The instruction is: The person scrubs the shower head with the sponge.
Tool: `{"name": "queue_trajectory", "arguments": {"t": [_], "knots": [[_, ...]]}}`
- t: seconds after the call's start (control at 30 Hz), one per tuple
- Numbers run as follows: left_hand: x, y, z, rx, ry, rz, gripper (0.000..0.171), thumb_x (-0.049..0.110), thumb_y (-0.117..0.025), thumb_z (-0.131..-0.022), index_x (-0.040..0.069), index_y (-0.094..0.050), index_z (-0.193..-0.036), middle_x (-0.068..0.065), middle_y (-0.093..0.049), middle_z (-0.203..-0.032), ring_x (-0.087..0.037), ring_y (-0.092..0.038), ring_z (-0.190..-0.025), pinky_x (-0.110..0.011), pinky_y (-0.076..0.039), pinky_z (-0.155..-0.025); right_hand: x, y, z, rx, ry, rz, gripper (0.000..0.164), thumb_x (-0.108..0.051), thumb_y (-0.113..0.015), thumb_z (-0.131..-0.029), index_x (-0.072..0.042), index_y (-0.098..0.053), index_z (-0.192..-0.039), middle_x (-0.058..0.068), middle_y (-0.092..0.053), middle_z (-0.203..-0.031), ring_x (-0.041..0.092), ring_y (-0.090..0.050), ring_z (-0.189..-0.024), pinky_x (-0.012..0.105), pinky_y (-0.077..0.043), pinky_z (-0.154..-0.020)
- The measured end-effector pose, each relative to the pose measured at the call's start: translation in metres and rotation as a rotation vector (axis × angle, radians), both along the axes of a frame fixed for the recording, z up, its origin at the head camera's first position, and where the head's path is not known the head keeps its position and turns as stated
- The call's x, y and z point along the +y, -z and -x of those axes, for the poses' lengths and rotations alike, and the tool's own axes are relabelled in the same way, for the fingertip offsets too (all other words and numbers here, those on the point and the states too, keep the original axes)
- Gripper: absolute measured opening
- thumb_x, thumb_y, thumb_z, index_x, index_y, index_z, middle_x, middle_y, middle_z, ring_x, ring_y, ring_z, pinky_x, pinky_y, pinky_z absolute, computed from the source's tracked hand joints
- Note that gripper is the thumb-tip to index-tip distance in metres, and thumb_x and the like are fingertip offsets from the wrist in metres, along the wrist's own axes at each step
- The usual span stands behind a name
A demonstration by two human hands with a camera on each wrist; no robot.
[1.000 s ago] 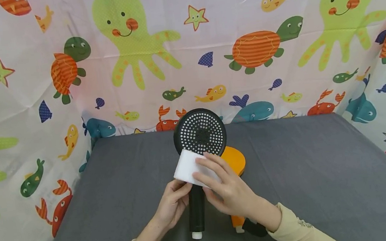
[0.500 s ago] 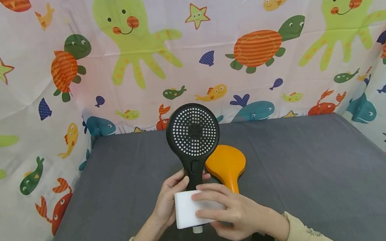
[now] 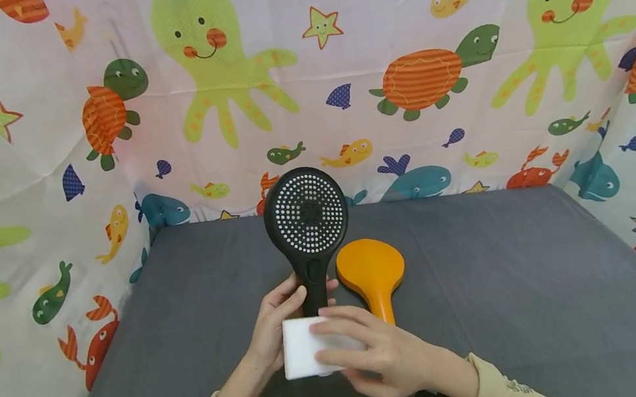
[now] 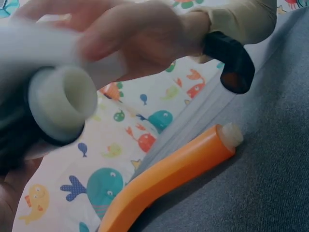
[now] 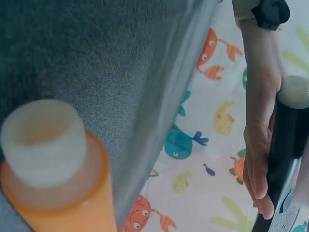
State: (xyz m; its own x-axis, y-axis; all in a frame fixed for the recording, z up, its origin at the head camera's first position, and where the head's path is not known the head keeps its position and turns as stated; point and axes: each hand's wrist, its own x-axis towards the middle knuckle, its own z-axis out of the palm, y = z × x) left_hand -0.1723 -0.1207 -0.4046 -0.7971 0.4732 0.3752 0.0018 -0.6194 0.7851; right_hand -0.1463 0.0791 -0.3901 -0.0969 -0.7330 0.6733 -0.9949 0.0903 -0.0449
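A black shower head (image 3: 310,212) is held up in the middle of the head view, its dotted spray face toward me and its handle down. My left hand (image 3: 269,337) grips it around the upper handle, fingertips showing on the far side. With my right hand (image 3: 375,353) I hold a white sponge (image 3: 301,353) across the front of the lower handle, covering most of it. In the left wrist view, the pale handle end (image 4: 65,104) sticks out beside the sponge. The right wrist view shows the black handle (image 5: 285,150) along my left fingers.
An orange shower head (image 3: 371,268) lies on the grey cloth-covered table (image 3: 518,280), just right of the black one and partly behind my right hand. A curtain (image 3: 303,81) printed with sea animals stands behind and at both sides.
My right hand has moved the sponge down from near the spray face to the lower handle. The black shower head has shifted up and left. My left hand now grips higher.
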Motion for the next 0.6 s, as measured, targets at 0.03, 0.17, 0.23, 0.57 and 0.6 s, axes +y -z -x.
{"name": "queue_trajectory", "arguments": {"t": [0.03,0.17,0.23,0.57,0.6], "knots": [[0.0,-0.001,0.0,-0.011,0.01,-0.004,0.039,0.005,-0.031,-0.1,0.003,-0.041,-0.138,-0.014,-0.057,-0.122,-0.025,-0.061,-0.102,-0.037,-0.05,-0.086,0.0,0.0,-0.001,0.016,-0.023,-0.021,0.036,-0.012,-0.058,-0.084,-0.007,-0.057,-0.119,0.02,-0.043,-0.132,0.039,-0.038,-0.122,0.045,-0.036,-0.101],[0.0,0.001,0.0,-0.028,-0.033,0.01,0.035,0.003,-0.034,-0.099,0.007,-0.052,-0.129,-0.009,-0.061,-0.114,-0.018,-0.062,-0.094,-0.03,-0.052,-0.079,0.001,-0.001,0.008,0.032,0.005,0.012,0.036,-0.013,-0.057,-0.086,-0.007,-0.056,-0.121,0.02,-0.043,-0.133,0.039,-0.037,-0.123,0.044,-0.036,-0.101],[0.0,0.002,-0.001,-0.029,-0.058,0.011,0.032,0.002,-0.037,-0.098,0.009,-0.058,-0.122,-0.005,-0.061,-0.112,-0.013,-0.06,-0.095,-0.025,-0.051,-0.077,0.0,-0.002,0.016,0.002,0.086,0.083,0.035,-0.016,-0.053,-0.09,-0.007,-0.053,-0.124,0.021,-0.04,-0.134,0.039,-0.036,-0.124,0.044,-0.036,-0.102],[-0.003,0.0,0.001,0.044,-0.02,-0.012,0.036,-0.004,-0.029,-0.098,-0.001,-0.049,-0.128,-0.012,-0.058,-0.118,-0.019,-0.058,-0.105,-0.03,-0.049,-0.086,0.002,0.001,0.011,-0.083,0.051,0.086,0.034,-0.016,-0.051,-0.091,-0.008,-0.053,-0.124,0.02,-0.04,-0.135,0.039,-0.036,-0.124,0.046,-0.035,-0.102],[-0.003,-0.002,0.001,0.041,-0.017,-0.011,0.037,-0.002,-0.028,-0.099,-0.003,-0.046,-0.131,-0.014,-0.057,-0.119,-0.022,-0.058,-0.106,-0.032,-0.049,-0.087,0.004,0.003,0.009,-0.074,0.004,0.061,0.032,-0.015,-0.052,-0.09,-0.008,-0.054,-0.122,0.02,-0.042,-0.134,0.039,-0.037,-0.123,0.047,-0.036,-0.101]]}}
